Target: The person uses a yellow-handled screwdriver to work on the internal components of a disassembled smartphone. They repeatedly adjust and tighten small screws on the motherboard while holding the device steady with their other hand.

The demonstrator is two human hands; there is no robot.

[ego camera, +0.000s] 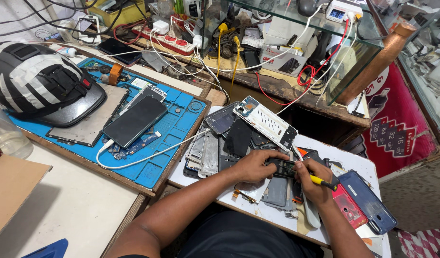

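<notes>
Phone board [283,167] sits at table centre, pinched closed in the left hand [253,166]; right hand [311,183] at 3 o'clock is fisted round a yellow screwdriver [320,181], tip on the board. Slip risk: tip could skate and gouge it. Loose phone shells [220,143] at 10 o'clock could get knocked off.

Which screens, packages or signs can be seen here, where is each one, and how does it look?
Phone: on the blue mat, dark screen, off.
Small meter: on the glass shelf, white box, lit blue display.
Box: under the glass, white, phone picture.
Poster: right counter front, red with white marks.
</notes>
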